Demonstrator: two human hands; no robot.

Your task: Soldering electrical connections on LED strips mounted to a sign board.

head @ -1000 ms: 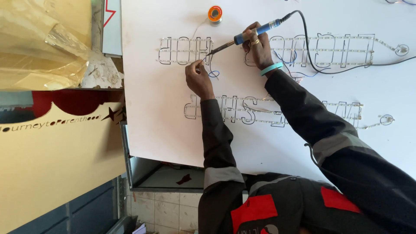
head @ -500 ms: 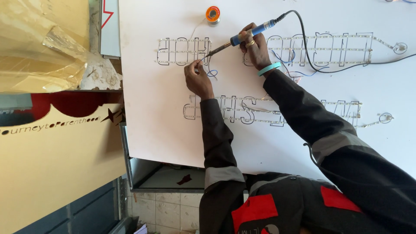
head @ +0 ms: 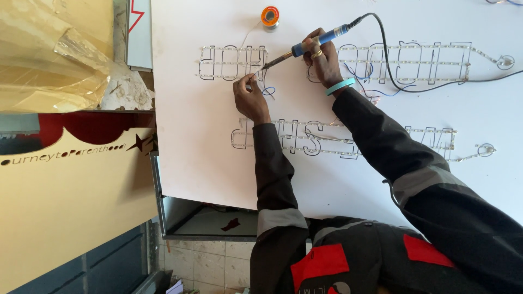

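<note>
Sleeves, dark with grey cuffs, are seen low in the frame, rising from the lower centre and lower right toward the white board (head: pixel 190 147) that fills the middle. Left hand (head: pixel 249 98) is pinched shut, at centre-left, on a thin strand, likely solder wire or a lead, though which cannot be told; a small blue wire loop (head: pixel 268 91) lies just beside it. Right hand (head: pixel 321 57) is clamped around the blue grip of a soldering iron (head: pixel 305 46), its tip brought down to the LED strip lettering (head: pixel 231 62) at upper centre, just above the left fingertips. The step in hand is judged to be soldering a joint on the upper row of lettering. What the next move calls for is judged to be a steady tip and the strand fed to the joint without shifting the strip. Farther up, an orange solder spool (head: pixel 270 15) rests near the top edge; the iron's black cord (head: pixel 384 49) trails right.
</note>
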